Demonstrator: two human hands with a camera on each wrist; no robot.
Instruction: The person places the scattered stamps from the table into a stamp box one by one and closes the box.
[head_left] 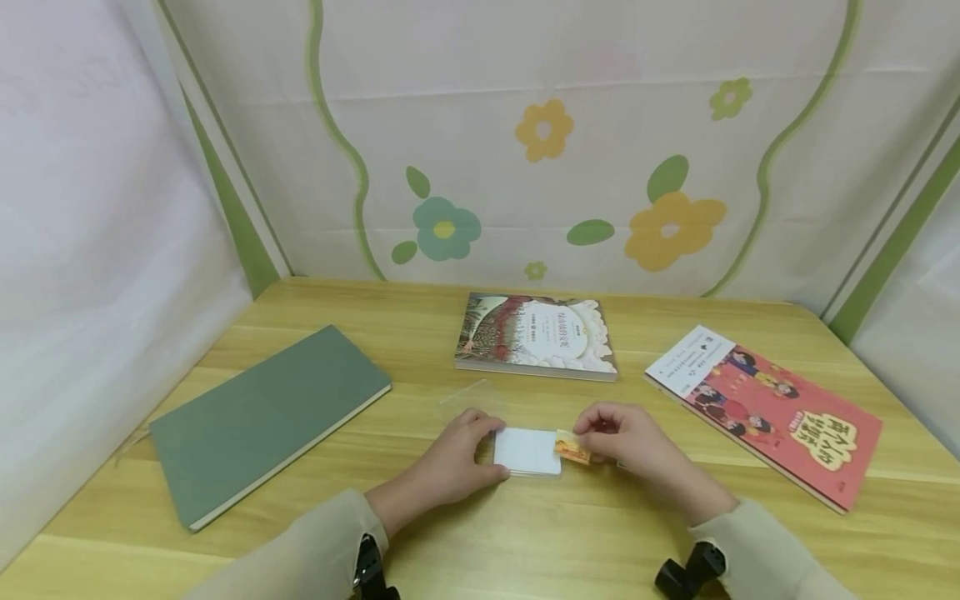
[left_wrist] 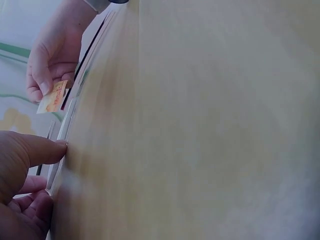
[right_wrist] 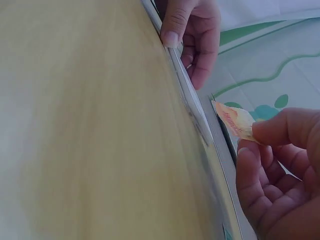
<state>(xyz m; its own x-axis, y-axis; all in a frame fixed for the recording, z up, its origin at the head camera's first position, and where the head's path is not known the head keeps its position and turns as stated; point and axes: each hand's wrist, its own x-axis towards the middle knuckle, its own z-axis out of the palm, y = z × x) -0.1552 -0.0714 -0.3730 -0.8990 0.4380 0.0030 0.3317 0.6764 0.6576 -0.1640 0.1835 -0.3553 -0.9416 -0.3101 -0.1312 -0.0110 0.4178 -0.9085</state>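
A small white rectangular pad (head_left: 527, 451), perhaps a stack of cards, lies flat on the table in the head view. My left hand (head_left: 459, 457) holds its left end, thumb at the near corner and fingers at the far one. Over the right end, my right hand (head_left: 621, 435) pinches a small orange-and-yellow stamp-like paper (head_left: 573, 447) between thumb and forefinger. In the right wrist view that paper (right_wrist: 235, 121) is slightly bent and raised above the pad (right_wrist: 192, 102). The left wrist view has the pad edge-on by the left thumb.
A clear plastic piece (head_left: 472, 402) lies behind the left hand. On the wooden table (head_left: 592, 533) are a green book (head_left: 273, 417) at left, an illustrated book (head_left: 536, 336) at the back and a red book (head_left: 780, 408) at right. Flower-printed cloth (head_left: 487, 167) stands behind.
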